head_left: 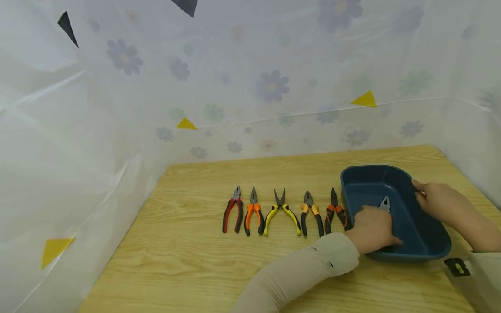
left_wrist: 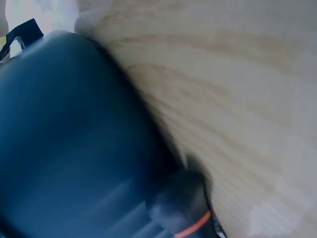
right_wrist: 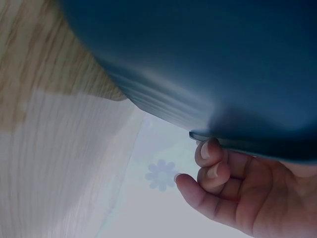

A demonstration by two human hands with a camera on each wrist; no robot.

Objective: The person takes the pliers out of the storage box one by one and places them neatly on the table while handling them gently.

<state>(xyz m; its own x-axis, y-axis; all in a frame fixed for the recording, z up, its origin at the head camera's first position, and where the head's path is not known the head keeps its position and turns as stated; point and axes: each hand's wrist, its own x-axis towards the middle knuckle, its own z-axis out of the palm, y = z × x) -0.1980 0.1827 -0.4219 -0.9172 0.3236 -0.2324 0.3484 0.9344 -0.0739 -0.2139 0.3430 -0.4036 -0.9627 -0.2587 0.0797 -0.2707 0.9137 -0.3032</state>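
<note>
My left hand (head_left: 371, 228) reaches into the dark blue basin (head_left: 409, 237), its fingers bent over a pair of pliers whose grey head (head_left: 385, 203) sticks out beyond them. The handles are hidden under that hand. On the basin's right side, my right hand (head_left: 438, 201) holds the rim; the right wrist view shows its curled fingers (right_wrist: 210, 153) at the basin edge. Just left of the basin lie pliers with black and orange-red handles (head_left: 334, 213), close to my left wrist. A blurred black handle with an orange stripe (left_wrist: 181, 208) shows in the left wrist view.
To the left, in a row on the wooden table (head_left: 188, 256), lie red-black pliers (head_left: 235, 211), orange-black pliers (head_left: 253, 213), yellow-black pliers (head_left: 282, 213) and black pliers with light-orange collars (head_left: 310, 214). Flower-patterned sheeting (head_left: 274, 121) encloses the table's back and sides.
</note>
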